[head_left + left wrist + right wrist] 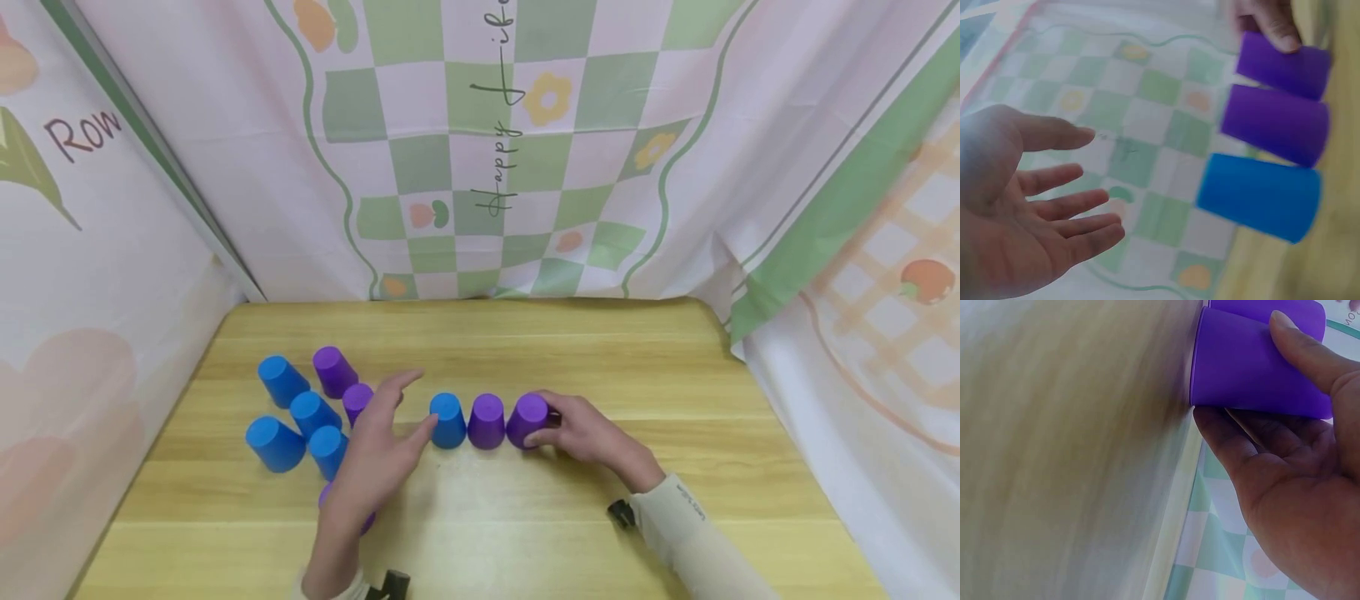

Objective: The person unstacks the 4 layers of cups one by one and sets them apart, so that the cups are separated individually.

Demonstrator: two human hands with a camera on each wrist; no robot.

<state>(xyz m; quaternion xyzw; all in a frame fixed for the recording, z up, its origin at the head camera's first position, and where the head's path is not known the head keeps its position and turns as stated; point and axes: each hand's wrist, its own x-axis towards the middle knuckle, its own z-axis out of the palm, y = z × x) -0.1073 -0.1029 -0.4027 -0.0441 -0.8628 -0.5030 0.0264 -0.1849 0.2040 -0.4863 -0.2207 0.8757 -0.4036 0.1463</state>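
Observation:
Three upside-down cups stand in a row at mid-table: a blue cup (448, 423) on the left, a purple cup (487, 423) in the middle and another purple cup (527, 419) on the right. My right hand (588, 429) grips the rightmost purple cup by its sides, thumb in front and fingers behind, as the right wrist view also shows. Just left of the blue cup is my left hand (381, 454), its thumb and fingers spread. The left wrist view shows this hand (1035, 212) holding nothing, with a gap to the blue cup (1260, 197).
To the left, several more upside-down cups stand in a loose group, among them a blue cup (275, 444) and a purple cup (334, 372). My left hand and forearm partly cover some of them. A patterned curtain (480, 158) hangs behind the wooden table (600, 333).

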